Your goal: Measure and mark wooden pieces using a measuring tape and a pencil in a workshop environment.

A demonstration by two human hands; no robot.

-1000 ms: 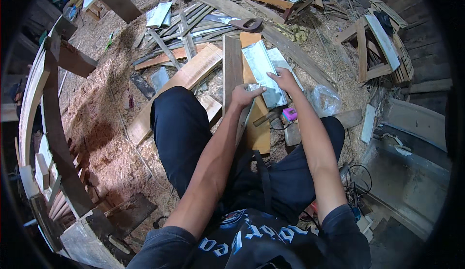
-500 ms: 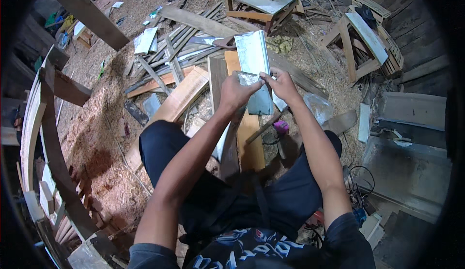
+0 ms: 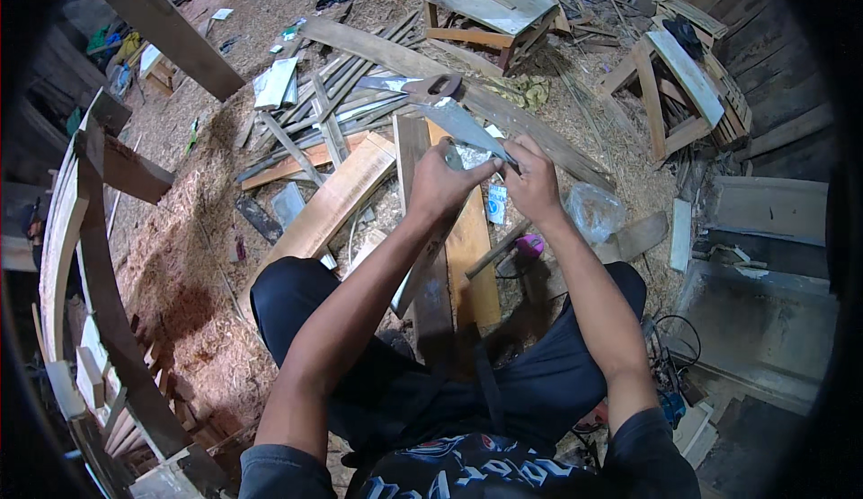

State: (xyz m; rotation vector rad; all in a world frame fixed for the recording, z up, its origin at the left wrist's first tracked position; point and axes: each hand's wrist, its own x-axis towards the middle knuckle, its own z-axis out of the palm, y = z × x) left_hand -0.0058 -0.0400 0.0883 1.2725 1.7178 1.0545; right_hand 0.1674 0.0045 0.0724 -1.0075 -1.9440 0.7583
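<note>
Left hand point(image 3: 440, 180) half-curled, thumb stretched toward the other, a clear crumpled piece point(image 3: 472, 154) lodged between thumb and fingers — and right hand point(image 3: 532, 180) pinched closed on the near right corner of a pale sheet point(image 3: 460, 127)! That sheet hangs tilted above the top end of an orange board point(image 3: 474, 294), off the floor point(image 3: 225, 229); whether the left fingers grip it too, I cannot tell

Danger spot: with the hold crowded onto one corner, the far end could dip or swing if the pinch loosens, and knock against the saw point(image 3: 436, 85) lying just beyond. A slick, crumpled piece may also slide out if the left thumb lifts, and drop beside the board's right edge, near the small blue-and-white packet point(image 3: 496, 204) and the dark rod point(image 3: 494, 252)

What a change from half a second ago — then the sheet stood up with its broad bright face on show, hiding part of the saw; now it's swung over to a narrow, slanting view, the saw's handle is clear, and that packet has come into sight by the board's right edge
</note>
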